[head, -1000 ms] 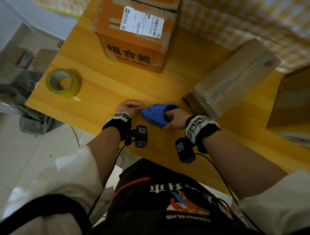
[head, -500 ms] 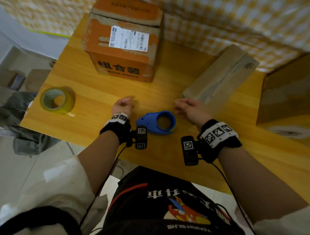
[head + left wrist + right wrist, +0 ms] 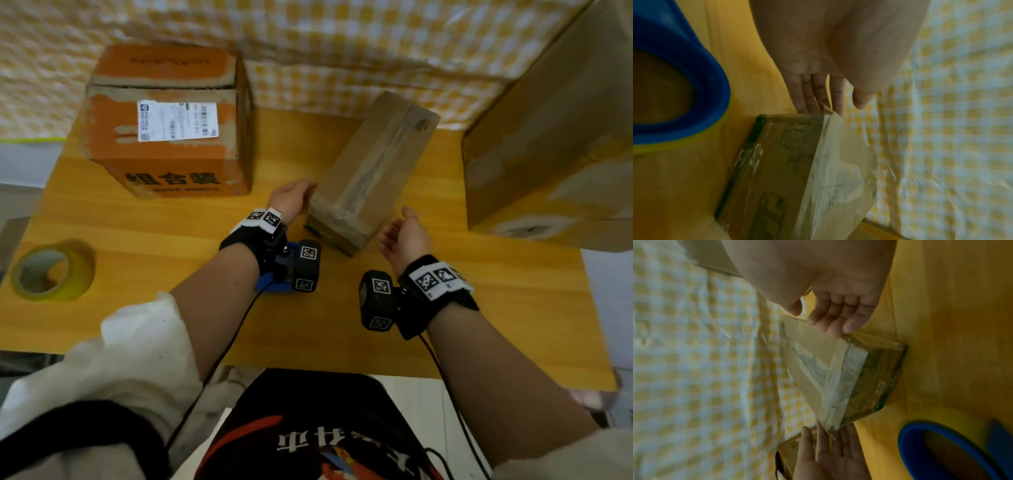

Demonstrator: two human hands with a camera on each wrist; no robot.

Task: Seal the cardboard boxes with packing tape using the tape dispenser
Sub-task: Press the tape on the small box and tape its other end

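Observation:
A small brown cardboard box, covered with clear tape, lies slantwise in the middle of the wooden table. My left hand lies flat against its near left side, fingers straight at the box corner. My right hand hovers by the box's near right side with loosely bent fingers at its edge; contact is unclear. The blue tape dispenser lies on the table under my left wrist, held by neither hand, and shows in both wrist views.
An orange printed box with a white label stands at the back left. A large brown box fills the right side. A loose roll of yellow tape lies near the left edge. A checked yellow cloth hangs behind the table.
My right hand let go of the blue dispenser, which stayed on the table. Both hands moved forward to either side of the small brown box.

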